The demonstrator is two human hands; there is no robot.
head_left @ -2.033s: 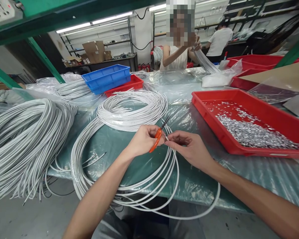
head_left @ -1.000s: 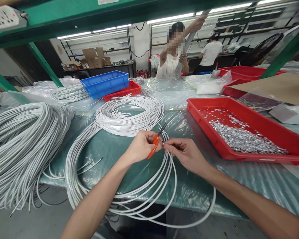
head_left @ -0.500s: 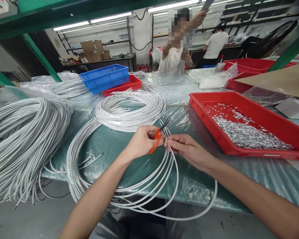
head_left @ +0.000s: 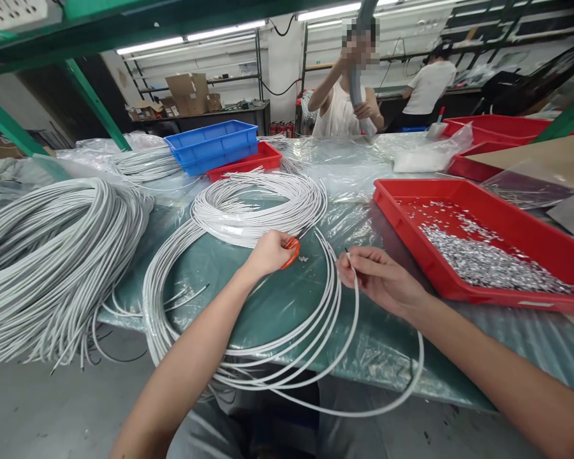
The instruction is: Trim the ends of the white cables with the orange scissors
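Note:
Orange-handled scissors (head_left: 293,252) are gripped in my left hand (head_left: 269,254), close to the near edge of a white cable coil (head_left: 234,226); their blades are mostly hidden. Between the thumb and fingers of my right hand (head_left: 380,277) is the end of a white cable (head_left: 355,299), its dark tip pointing up. That cable loops down past the table edge and joins a larger, looser coil (head_left: 155,293) lying around my left forearm. Tiny pale scraps (head_left: 303,259) lie on the table just right of the scissors.
A red tray (head_left: 459,294) of small silvery pieces stands at right. Thick cable bundles (head_left: 62,255) hang over the table's left edge. Behind are a blue bin (head_left: 215,150) and a red bin (head_left: 268,156). Across the table, a person (head_left: 347,105) holds a long grey bundle.
My hands have moved apart: the left with the scissors to the left, the right with the cable end to the right. The scissor blades have dropped from pointing up. The person opposite has shifted their bundle.

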